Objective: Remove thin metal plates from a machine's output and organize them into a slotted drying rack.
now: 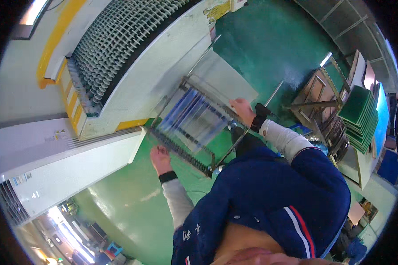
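A metal rack cart (213, 154) stands in front of me, with toothed, slotted bars along its sides. Bluish translucent strips (185, 108) run across its inside. Just outside the rack's near-left slotted bar is my left hand (160, 158), its fingers curled in. My right hand (243, 109) is over the right side of the rack, fingers bent and closed. Whatever either hand may hold cannot be made out. Black bands circle both wrists. A pale flat panel (227, 75) shows just beyond the rack.
A machine with rows of grey rollers (119, 44) rises beyond the rack at upper left. Beside it is a white cabinet (70, 163). Stacked green boards (360, 115) and metal frames (316, 104) stand at right. The floor (124, 216) is glossy green.
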A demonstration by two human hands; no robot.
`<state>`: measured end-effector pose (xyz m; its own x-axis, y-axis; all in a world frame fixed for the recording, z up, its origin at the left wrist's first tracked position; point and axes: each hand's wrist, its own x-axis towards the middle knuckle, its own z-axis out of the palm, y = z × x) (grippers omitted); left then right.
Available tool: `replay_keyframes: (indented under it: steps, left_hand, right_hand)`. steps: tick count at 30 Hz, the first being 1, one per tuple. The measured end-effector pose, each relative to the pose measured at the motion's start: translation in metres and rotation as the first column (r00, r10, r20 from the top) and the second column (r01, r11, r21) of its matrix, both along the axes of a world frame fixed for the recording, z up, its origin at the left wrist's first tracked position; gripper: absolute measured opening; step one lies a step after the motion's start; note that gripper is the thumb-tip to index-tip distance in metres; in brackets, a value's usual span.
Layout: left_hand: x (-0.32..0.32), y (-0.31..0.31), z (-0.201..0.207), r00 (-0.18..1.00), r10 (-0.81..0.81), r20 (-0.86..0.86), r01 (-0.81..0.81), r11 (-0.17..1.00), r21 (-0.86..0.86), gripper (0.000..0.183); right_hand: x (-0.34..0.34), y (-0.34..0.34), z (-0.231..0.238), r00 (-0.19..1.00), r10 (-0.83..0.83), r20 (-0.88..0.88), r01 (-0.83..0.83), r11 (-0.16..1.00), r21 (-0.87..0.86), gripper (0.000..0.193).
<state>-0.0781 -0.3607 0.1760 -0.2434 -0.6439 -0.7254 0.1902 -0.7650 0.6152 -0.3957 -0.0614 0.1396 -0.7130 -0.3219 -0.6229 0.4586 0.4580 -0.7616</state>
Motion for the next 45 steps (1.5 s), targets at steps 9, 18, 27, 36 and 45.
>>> replay_keyframes:
  steps: [9, 18, 27, 36, 45]
  left_hand:
    - [-0.152, -0.012, -0.053, 0.973, -0.225, 0.057, 0.226, 0.974, -0.006, 0.013]
    - [-0.130, -0.025, -0.106, 0.930, -0.291, 0.223, 0.316, 0.945, -0.086, 0.026]
    - [-0.071, 0.038, -0.075, 0.921, -0.172, 0.351, 0.236, 0.960, -0.149, 0.035]
    - [-0.025, 0.096, -0.044, 0.952, -0.093, 0.291, 0.115, 0.992, -0.058, 0.037]
    - [-0.021, 0.111, -0.044, 0.951, -0.170, 0.258, 0.187, 0.982, -0.041, 0.037]
  right_hand:
    - [-0.113, 0.019, -0.072, 0.987, -0.159, -0.031, 0.158, 0.987, -0.042, 0.035]
    - [-0.134, -0.010, -0.036, 0.933, 0.242, -0.265, -0.185, 0.957, 0.222, 0.023]
    - [-0.061, -0.064, -0.014, 0.126, 0.794, -0.595, -0.827, 0.415, 0.378, 0.031]
    - [-0.039, -0.087, -0.102, -0.257, 0.835, -0.486, -0.733, 0.160, 0.662, 0.016]
    - [-0.042, -0.086, -0.071, -0.262, 0.763, -0.590, -0.760, 0.214, 0.614, 0.008]
